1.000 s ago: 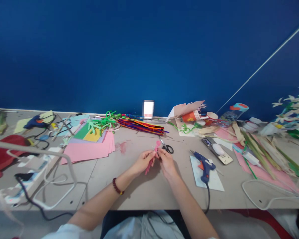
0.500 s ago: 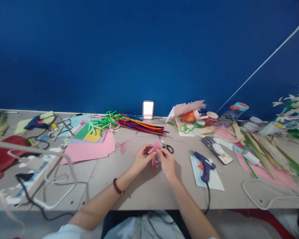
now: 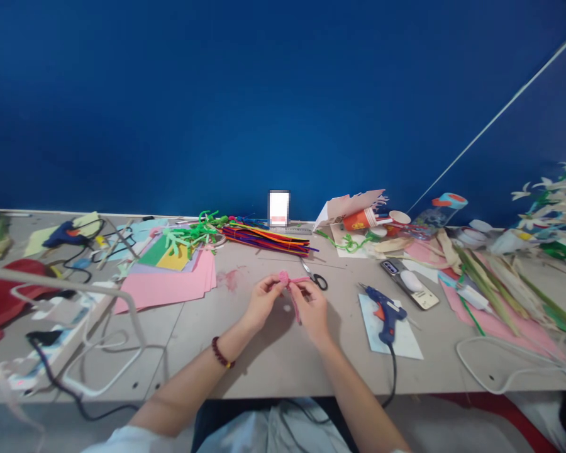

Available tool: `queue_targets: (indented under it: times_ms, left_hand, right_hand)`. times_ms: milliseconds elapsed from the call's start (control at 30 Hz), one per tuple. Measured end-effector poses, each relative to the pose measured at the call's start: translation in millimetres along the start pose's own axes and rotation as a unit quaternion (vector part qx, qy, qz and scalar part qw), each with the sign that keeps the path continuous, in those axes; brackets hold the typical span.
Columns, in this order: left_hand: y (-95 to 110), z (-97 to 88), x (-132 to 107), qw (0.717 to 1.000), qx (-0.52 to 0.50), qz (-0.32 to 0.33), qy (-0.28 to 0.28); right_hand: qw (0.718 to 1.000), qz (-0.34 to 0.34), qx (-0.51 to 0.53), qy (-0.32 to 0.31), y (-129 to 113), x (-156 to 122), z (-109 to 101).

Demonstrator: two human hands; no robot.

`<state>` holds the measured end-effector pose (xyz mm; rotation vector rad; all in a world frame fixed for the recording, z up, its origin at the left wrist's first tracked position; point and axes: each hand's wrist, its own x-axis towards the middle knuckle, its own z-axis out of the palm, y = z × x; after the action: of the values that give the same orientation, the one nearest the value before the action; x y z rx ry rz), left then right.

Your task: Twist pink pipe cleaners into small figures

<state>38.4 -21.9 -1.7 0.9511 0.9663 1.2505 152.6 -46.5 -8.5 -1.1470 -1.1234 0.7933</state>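
Observation:
Pink pipe cleaners (image 3: 284, 277), bent into a small looped shape, are pinched between both hands above the middle of the table. My left hand (image 3: 263, 301) grips the looped part from the left, fingers closed. With its thumb and fingers together, my right hand (image 3: 310, 307) holds the strands on the other side, and a pink end hangs below. Just beyond my right hand lies a pair of scissors (image 3: 319, 281) with black handles. A bundle of coloured pipe cleaners (image 3: 264, 240) rests farther back, beside tangled green ones (image 3: 188, 236).
A blue glue gun (image 3: 385, 311) lies on pale card at the right, near a phone (image 3: 410, 284). Pink paper sheets (image 3: 170, 290) are at the left. A white power strip (image 3: 66, 336) with trailing cords is at far left. Paper cups (image 3: 361, 219) lie at the back.
The pink pipe cleaners have been turned in my hands: the loops now sit higher and to the left, and the loose strands point right and downward. Both hands have shifted slightly.

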Motion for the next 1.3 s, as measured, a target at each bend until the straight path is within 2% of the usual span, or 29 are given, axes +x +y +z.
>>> queue_targets:
  times_ms: [100,233,300,467,700,867,967,1033,1200,1300]
  left_hand:
    - [-2.9,-1.0,0.4,1.0,-0.017,-0.019,0.001]
    - [-9.0,-2.5,0.5,0.997,-0.059,-0.054,-0.021]
    - [-10.4,-3.1,0.6,0.996,-0.067,-0.058,-0.032]
    - [-9.1,-3.1,1.8,0.999,-0.017,-0.022,-0.027]
    - [-10.4,-2.0,0.9,0.993,0.09,0.068,-0.036]
    - [-7.7,-0.6,0.1,0.994,0.083,0.058,-0.034]
    - [-5.3,-0.4,0.5,0.996,0.074,0.043,-0.038]
    - [-4.4,-1.0,0.4,0.997,0.06,0.032,-0.048]
    - [-5.1,-4.5,-0.5,0.996,0.014,-0.011,-0.09]
    - [-4.9,-5.8,-0.9,0.995,0.01,-0.029,-0.098]
  right_hand:
    - [0.992,0.088,0.086,-0.008,2.5,1.9,2.9]
    - [0.962,0.226,0.151,-0.021,4.1,4.4,3.3]
    - [0.949,0.263,0.171,-0.024,5.0,5.3,2.9]
    - [0.931,0.298,0.212,-0.017,9.7,5.8,2.7]
    - [0.904,0.326,0.276,-0.029,10.1,6.0,1.9]
    - [0.902,0.323,0.283,-0.038,8.3,6.9,0.4]
    - [0.894,0.332,0.293,-0.063,9.4,8.9,-2.3]
    - [0.872,0.353,0.324,-0.097,10.1,10.7,-5.4]
    - [0.778,0.435,0.401,-0.213,8.1,13.4,-15.4]
    - [0.753,0.449,0.417,-0.24,6.4,13.2,-18.3]
